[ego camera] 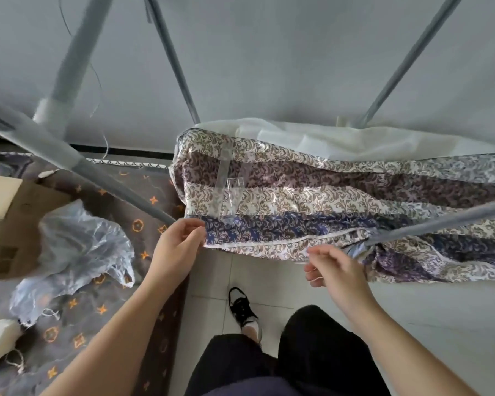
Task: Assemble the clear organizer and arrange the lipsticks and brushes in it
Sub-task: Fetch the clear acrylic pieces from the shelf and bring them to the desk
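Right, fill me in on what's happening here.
A person stands at a bed covered with a floral patterned quilt. Two clear flat panels, seemingly organizer parts, lie unassembled on the quilt. The left hand holds a clear piece at the quilt's near edge; the right hand is loosely curled just in front of that edge, and whether it holds anything is unclear. A crumpled plastic bag and cardboard lie to the left. No lipsticks or brushes are visible.

We see a bed with a floral patterned cover; clear organizer pieces lie flat on it near its left end. A white cloth lies along its far edge.
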`<move>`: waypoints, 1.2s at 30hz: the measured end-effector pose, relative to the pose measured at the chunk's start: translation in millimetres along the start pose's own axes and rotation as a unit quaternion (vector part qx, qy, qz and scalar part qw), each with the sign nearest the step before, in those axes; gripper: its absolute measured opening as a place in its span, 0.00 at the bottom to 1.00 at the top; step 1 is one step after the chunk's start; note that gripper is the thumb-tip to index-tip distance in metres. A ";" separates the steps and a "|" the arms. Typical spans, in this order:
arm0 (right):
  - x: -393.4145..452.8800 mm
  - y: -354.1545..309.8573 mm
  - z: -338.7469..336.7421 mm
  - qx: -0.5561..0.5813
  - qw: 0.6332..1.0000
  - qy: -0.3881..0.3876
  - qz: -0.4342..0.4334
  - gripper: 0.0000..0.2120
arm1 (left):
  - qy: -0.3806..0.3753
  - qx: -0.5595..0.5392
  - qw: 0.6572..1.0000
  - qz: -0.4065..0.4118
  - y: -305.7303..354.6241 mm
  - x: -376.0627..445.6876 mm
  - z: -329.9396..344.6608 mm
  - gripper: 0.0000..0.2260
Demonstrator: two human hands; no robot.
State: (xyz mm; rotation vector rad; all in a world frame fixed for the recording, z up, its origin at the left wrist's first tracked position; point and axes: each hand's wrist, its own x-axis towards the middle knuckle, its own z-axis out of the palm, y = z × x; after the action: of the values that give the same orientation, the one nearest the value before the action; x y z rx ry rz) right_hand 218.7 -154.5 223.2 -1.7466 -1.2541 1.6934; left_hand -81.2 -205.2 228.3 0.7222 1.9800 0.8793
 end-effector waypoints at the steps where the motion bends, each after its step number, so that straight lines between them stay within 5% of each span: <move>1: 20.3 -2.3 8.8 -0.011 1.000 -0.011 0.008 0.04 | 0.000 0.009 1.000 -0.008 -1.0 19.9 2.2 0.08; 7: 162.6 -2.5 78.9 -0.105 0.989 -0.085 0.066 0.06 | -0.023 0.078 0.994 -0.075 -35.3 131.0 35.5 0.07; 15: 329.5 24.3 158.3 -0.126 0.960 0.025 0.249 0.46 | -0.041 0.129 0.981 -0.139 -89.3 255.8 86.6 0.28; 19: 361.1 38.8 179.0 -0.096 0.958 0.053 0.264 0.52 | -0.049 0.121 0.981 -0.145 -105.5 288.4 112.0 0.28; 26: 372.3 46.6 221.4 -0.081 0.975 -0.004 0.206 0.42 | -0.115 0.116 0.975 -0.148 -125.9 299.3 139.3 0.08; 36: 371.8 52.9 194.3 -0.066 0.982 -0.037 0.172 0.24 | -0.134 0.024 0.969 -0.207 -121.9 298.9 133.4 0.09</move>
State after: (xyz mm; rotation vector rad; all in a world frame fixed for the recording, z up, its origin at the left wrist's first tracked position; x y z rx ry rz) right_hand 2.0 60.5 -69.5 -2.0967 -1.1701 1.9153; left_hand -132.6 -12.7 -58.6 0.4023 1.8190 0.4594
